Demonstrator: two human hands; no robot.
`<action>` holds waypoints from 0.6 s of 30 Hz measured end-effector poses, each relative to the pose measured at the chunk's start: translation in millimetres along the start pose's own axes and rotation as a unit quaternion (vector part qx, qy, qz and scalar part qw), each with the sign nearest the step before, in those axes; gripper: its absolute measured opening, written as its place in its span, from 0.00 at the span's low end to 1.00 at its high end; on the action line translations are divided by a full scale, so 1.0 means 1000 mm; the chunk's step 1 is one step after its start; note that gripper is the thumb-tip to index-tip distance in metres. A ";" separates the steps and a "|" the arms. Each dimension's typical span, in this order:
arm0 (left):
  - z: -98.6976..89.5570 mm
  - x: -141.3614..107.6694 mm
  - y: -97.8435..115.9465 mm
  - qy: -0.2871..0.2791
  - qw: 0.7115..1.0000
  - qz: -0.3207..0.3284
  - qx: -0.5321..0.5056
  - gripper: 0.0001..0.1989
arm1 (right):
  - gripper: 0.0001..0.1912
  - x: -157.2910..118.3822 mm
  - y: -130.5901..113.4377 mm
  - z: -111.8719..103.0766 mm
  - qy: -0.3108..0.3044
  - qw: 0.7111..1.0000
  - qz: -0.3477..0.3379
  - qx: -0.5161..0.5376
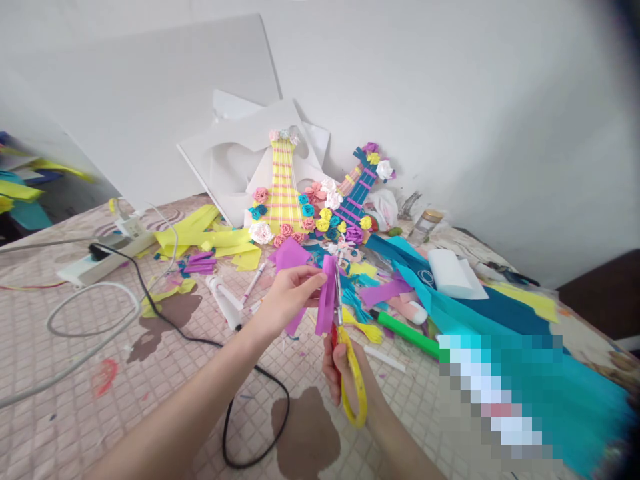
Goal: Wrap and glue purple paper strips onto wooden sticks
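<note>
My left hand (295,297) pinches a folded strip of purple paper (327,300) upright near the middle of the view. Just to its right, my right hand (345,367) grips scissors (356,387) with yellow and red handles. The metal blades point up and away, lying along the strip's right edge; whether they bite into the paper I cannot tell. Behind my left hand is a larger purple sheet (293,255). Beyond stand a yellow guitar-shaped craft (283,183) with paper roses round it and a blue one (356,197) with purple bands.
Yellow paper (200,230), a power strip (95,260) and a black cable (175,327) lie left. A glue gun (223,300) rests near my left forearm. Right are a green tube (410,333), teal paper (480,333), a white roll (450,273) and a jar (427,223). White boards (165,100) lean behind.
</note>
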State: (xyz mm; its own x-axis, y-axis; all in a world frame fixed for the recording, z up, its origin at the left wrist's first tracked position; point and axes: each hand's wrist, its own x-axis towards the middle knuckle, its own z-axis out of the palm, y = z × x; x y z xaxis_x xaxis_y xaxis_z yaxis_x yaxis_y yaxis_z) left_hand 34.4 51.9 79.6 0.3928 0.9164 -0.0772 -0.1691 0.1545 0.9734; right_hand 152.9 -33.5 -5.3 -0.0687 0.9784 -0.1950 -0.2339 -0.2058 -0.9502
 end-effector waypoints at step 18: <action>0.000 0.000 -0.001 -0.003 1.000 0.012 0.008 0.10 | 0.31 0.001 0.001 -0.001 -0.007 1.000 -0.005 0.006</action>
State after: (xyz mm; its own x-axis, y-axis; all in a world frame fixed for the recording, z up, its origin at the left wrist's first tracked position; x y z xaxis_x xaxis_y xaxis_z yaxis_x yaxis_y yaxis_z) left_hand 34.8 51.7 79.1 0.3944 0.9175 -0.0520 -0.1646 0.1262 0.9783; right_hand 153.9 -32.6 -7.3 -0.0805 0.9801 -0.1816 -0.2471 -0.1962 -0.9489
